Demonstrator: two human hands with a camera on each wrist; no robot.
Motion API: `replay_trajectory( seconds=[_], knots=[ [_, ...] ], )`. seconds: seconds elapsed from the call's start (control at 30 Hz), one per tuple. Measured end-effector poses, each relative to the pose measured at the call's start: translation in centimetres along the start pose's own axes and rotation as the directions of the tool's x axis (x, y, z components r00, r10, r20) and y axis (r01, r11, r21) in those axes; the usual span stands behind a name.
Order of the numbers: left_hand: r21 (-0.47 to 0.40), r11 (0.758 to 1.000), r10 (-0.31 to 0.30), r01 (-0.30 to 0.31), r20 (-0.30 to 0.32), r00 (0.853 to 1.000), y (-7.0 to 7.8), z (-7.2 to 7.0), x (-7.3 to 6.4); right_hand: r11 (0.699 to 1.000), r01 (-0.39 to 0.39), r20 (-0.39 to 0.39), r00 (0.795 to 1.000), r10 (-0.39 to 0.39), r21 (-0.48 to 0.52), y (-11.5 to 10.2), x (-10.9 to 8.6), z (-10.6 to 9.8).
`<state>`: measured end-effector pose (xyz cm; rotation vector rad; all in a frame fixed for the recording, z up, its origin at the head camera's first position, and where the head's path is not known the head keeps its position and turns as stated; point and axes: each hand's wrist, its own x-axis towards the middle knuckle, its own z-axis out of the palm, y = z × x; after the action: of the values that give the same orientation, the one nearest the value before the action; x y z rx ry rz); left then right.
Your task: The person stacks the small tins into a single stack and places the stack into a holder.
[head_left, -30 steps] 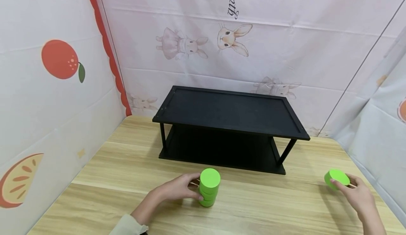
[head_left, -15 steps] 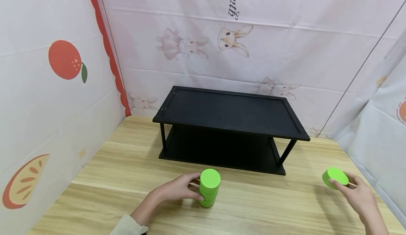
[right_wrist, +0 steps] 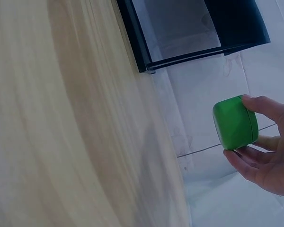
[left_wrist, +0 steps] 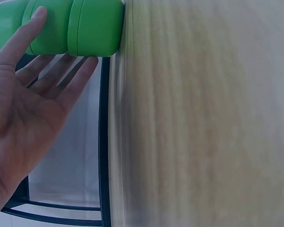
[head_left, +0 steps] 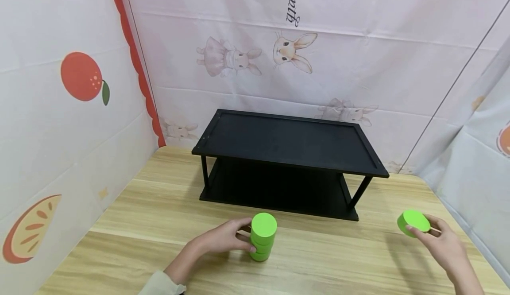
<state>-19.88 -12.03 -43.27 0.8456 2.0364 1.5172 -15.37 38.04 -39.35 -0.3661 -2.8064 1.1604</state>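
A stack of small round green containers (head_left: 263, 237) stands upright on the wooden table in front of the black rack. My left hand (head_left: 227, 236) holds the stack from its left side, thumb at the near side and fingers behind. In the left wrist view, seams run between the stacked containers (left_wrist: 49, 26) and the lowest rests on the table. To the right, my right hand (head_left: 444, 242) pinches a single round green container (head_left: 413, 223) above the table, tilted slightly. The right wrist view shows thumb and fingers on opposite sides of this container (right_wrist: 234, 124), with a seam near its top.
A two-level black rack (head_left: 287, 142) stands at the back of the table (head_left: 318, 259), behind both hands. Printed cloth (head_left: 239, 20) with rabbits hangs behind it. More cloth with fruit prints (head_left: 59, 144) covers the left side; white cloth hangs at the right.
My right hand has carried its green container a little to the left above the table. The left hand and the stack have stayed in place.
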Motion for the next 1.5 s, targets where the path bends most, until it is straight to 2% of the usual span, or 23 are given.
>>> replay_trajectory(
  seconds=[0.27, 0.57, 1.23, 1.5],
  knots=[
    [-0.008, 1.000, -0.001, 0.001, -0.001, 1.000, 0.0, 0.1, 0.0, 0.998, 0.047, -0.020, 0.999, -0.048, -0.039, -0.7, -0.5, 0.4],
    [0.001, 1.000, -0.010, 0.010, -0.012, 1.000, 0.1, 0.1, 0.0, 0.994, 0.082, -0.006, 0.997, -0.082, -0.070, -1.9, -1.0, 0.7],
    [-0.005, 1.000, -0.010, 0.010, -0.007, 1.000, 0.1, 0.1, 0.1, 0.991, 0.122, 0.008, 0.993, -0.122, -0.051, -3.6, -1.6, 1.3],
    [-0.001, 1.000, -0.010, 0.010, -0.009, 1.000, 0.3, 0.1, 0.1, 0.984, 0.164, -0.009, 0.986, -0.165, -0.062, -4.3, -1.9, 1.6]
  ],
)
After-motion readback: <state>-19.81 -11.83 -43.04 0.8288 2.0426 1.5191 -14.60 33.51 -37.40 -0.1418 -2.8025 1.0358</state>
